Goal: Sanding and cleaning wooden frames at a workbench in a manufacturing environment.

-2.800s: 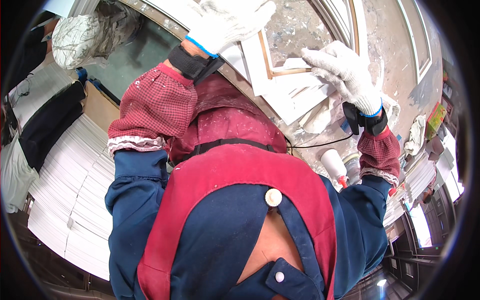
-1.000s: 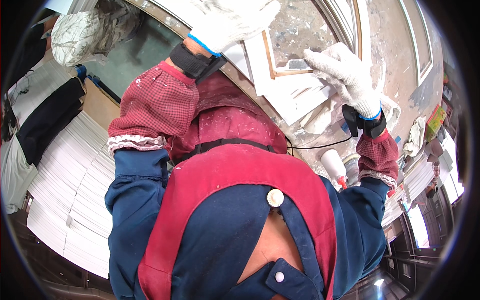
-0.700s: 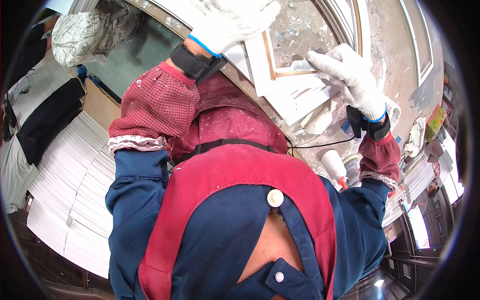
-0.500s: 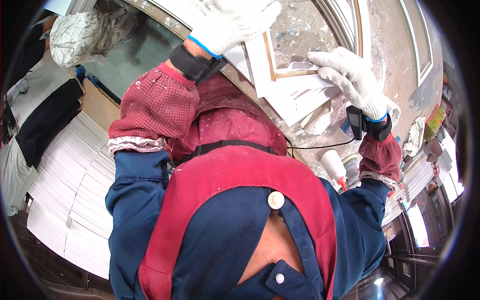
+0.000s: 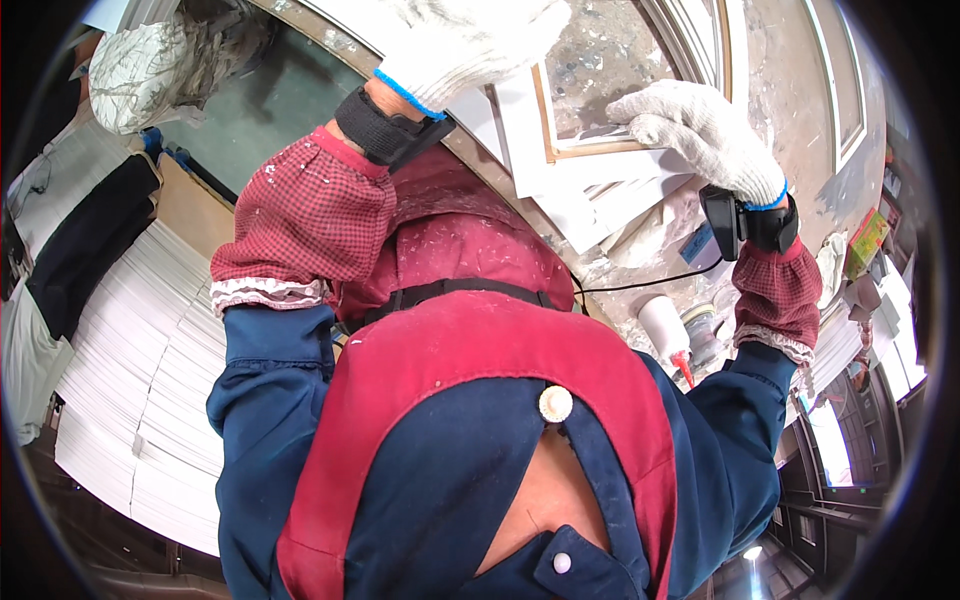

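My left hand (image 5: 470, 45), in a white knit glove with a blue cuff, is partly cut off by the top edge. Its fingers lie close together over the left side of a white frame (image 5: 590, 152) with a brown inner edge. My right hand (image 5: 705, 135), gloved the same way, bends its fingers over the near right part of that frame. A small greyish piece shows by the right fingertips; I cannot tell what it is. Under the frame, white sheets or panels (image 5: 580, 215) overlap at an angle near the table's edge.
Long white mouldings (image 5: 690, 40) and another white frame (image 5: 845, 140) lie on the paint-spotted table (image 5: 790, 120). Nearer stand a white bottle with a red tip (image 5: 662, 325) and a jar (image 5: 702, 335). A black cable (image 5: 650, 287) crosses there. White stacks (image 5: 140, 380) stand left.
My right hand and forearm have shifted slightly to the right and nearer me, baring more of the sheets and a blue item below the wrist. My left hand has barely moved.
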